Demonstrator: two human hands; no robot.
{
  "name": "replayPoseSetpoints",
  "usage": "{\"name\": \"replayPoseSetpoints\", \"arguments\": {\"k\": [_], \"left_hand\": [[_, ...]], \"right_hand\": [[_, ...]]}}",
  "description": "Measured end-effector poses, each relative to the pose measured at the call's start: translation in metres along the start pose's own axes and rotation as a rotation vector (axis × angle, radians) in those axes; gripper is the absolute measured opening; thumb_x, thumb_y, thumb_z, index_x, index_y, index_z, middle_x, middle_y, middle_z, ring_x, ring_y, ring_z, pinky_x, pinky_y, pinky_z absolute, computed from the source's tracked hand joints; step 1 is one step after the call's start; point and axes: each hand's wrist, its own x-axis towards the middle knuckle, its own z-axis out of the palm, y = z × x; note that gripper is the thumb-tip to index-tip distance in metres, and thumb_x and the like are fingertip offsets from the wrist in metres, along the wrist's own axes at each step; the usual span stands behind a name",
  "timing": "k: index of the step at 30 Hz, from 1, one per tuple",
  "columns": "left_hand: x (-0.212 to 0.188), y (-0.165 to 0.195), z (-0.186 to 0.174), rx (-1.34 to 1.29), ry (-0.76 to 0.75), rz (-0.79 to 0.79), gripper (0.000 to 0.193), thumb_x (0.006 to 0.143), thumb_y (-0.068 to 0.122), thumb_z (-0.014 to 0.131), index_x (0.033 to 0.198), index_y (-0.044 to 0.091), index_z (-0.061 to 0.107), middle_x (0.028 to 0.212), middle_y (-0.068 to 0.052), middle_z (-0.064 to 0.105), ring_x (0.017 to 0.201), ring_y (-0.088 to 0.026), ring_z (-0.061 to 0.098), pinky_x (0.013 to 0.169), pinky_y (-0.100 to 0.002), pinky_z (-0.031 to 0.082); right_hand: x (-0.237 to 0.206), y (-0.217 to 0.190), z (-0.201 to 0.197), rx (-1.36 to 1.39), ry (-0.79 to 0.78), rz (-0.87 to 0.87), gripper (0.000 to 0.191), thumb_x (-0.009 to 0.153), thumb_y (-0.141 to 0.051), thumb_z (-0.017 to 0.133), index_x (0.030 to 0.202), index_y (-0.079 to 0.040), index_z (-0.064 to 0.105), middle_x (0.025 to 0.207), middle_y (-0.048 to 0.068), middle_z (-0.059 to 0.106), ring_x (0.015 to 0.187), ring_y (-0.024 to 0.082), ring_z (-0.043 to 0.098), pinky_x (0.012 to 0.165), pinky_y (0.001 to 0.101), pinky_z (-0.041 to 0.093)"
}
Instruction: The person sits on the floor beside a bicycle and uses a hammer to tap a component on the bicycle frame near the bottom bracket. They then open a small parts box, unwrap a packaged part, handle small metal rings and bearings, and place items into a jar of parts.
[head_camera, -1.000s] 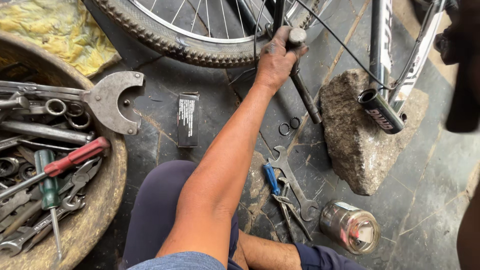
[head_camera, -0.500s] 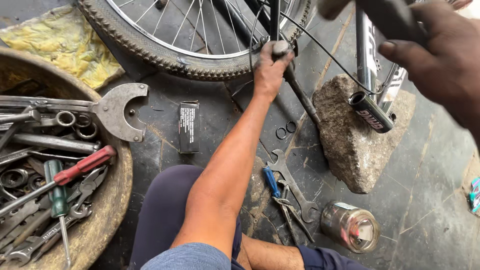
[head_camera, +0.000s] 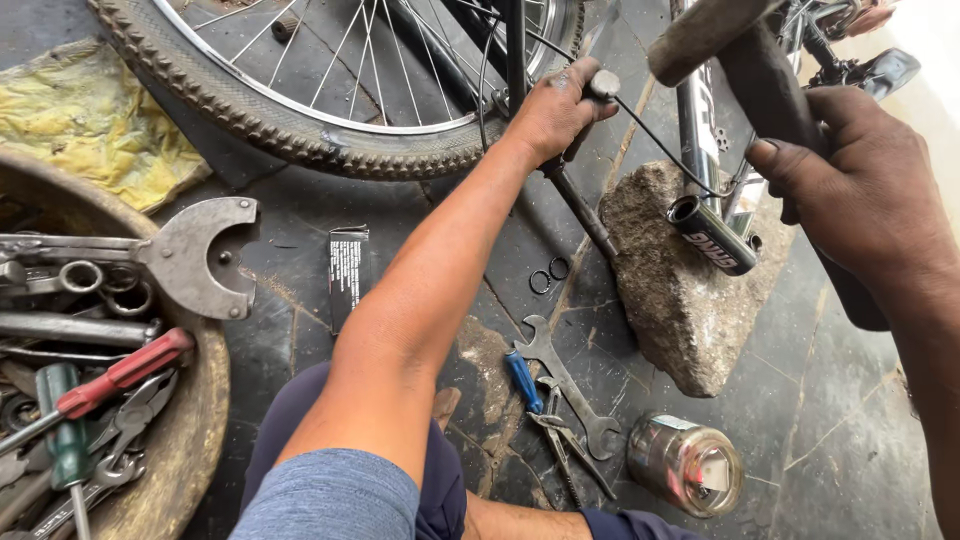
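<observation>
My left hand (head_camera: 550, 110) reaches forward and grips the top of a dark metal rod (head_camera: 585, 215), which slants down toward a rough stone (head_camera: 670, 290). A bicycle frame tube (head_camera: 712, 235) rests its open end on that stone. Just behind the hand is the bicycle wheel (head_camera: 250, 125) with its knobbly tyre and spokes. My right hand (head_camera: 860, 200) is raised at the upper right and closed on the dark handle of a hammer (head_camera: 700, 35), whose head hangs above the frame tube.
A round basin (head_camera: 200, 400) at the left holds screwdrivers, spanners and a large hook wrench (head_camera: 195, 255). On the dark floor lie a spanner (head_camera: 560, 380), blue-handled pliers (head_camera: 522, 380), two small rings (head_camera: 548, 275), a small black box (head_camera: 347, 270), a metal jar (head_camera: 685, 465) and a yellow cloth (head_camera: 90, 120).
My right hand with the hammer has come in from the right edge and now sits larger and lower above the frame. My left hand stays on the rod.
</observation>
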Motion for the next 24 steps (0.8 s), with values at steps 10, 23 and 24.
{"name": "replayPoseSetpoints", "arguments": {"k": [10,23,24], "left_hand": [[0.005,-0.014,0.002,-0.124,-0.053,-0.037,0.037,0.089,0.023,0.077,0.12,0.015,0.06,0.106,-0.005,0.074,0.099,-0.019,0.072,0.09,-0.034,0.059],[0.001,-0.03,-0.001,-0.078,-0.088,0.032,0.033,0.09,0.024,0.082,0.116,0.014,0.063,0.111,-0.004,0.077,0.106,-0.017,0.071,0.097,-0.034,0.056],[0.001,-0.033,-0.001,-0.059,-0.082,0.034,0.036,0.09,0.024,0.082,0.119,0.015,0.062,0.111,-0.004,0.076,0.106,-0.017,0.071,0.097,-0.035,0.056]], "right_hand": [[0.02,0.037,0.004,0.258,0.032,0.019,0.041,0.105,-0.017,0.067,0.14,0.001,0.054,0.087,0.01,0.064,0.07,0.015,0.064,0.054,0.0313,0.053],[0.016,0.047,0.006,0.252,0.007,-0.052,0.04,0.107,-0.018,0.068,0.138,0.003,0.052,0.087,0.012,0.063,0.067,0.015,0.062,0.055,0.0308,0.052],[0.017,0.05,0.004,0.267,0.001,-0.067,0.041,0.107,-0.018,0.068,0.138,0.003,0.052,0.088,0.012,0.063,0.068,0.015,0.061,0.055,0.0308,0.051]]}}
